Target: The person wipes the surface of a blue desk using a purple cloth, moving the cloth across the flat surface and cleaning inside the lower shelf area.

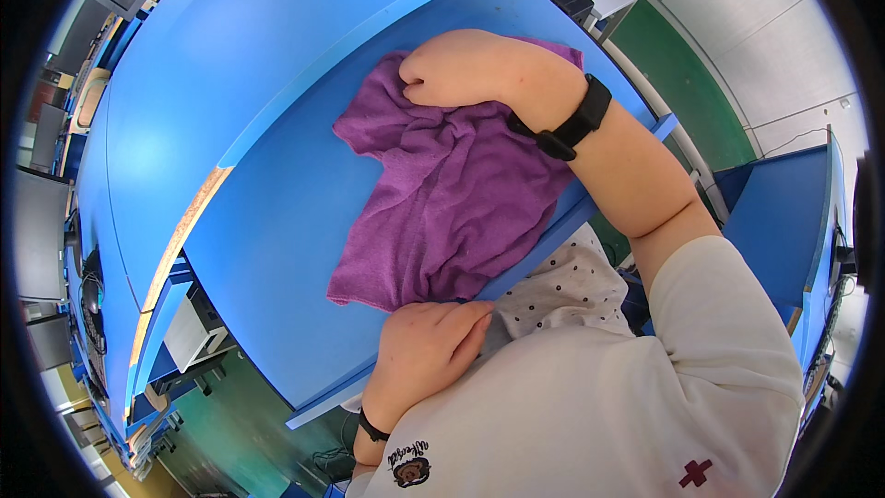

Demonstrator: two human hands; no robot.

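Observation:
A purple towel [442,184] lies rumpled on a blue pull-out shelf [286,194], with folds running from its far side to its near side. At the towel's far edge, my right hand [461,69] bends sharply at the wrist and is closed on the cloth; most of its fingers are tucked out of sight. My left hand [429,350] is closed at the towel's near edge, by the shelf's front, with its fingertips hidden underneath. A black watch [576,120] sits on my right wrist, and a thin black band [371,426] circles the left one.
Beyond the shelf rises a larger blue desktop [212,65] with a chipped, bare-wood edge [189,226]. A raised lip [323,403] runs along the shelf's front, close to my body. Monitors [41,235] and a mouse [90,293] stand far left; another blue desk [779,212] is at right.

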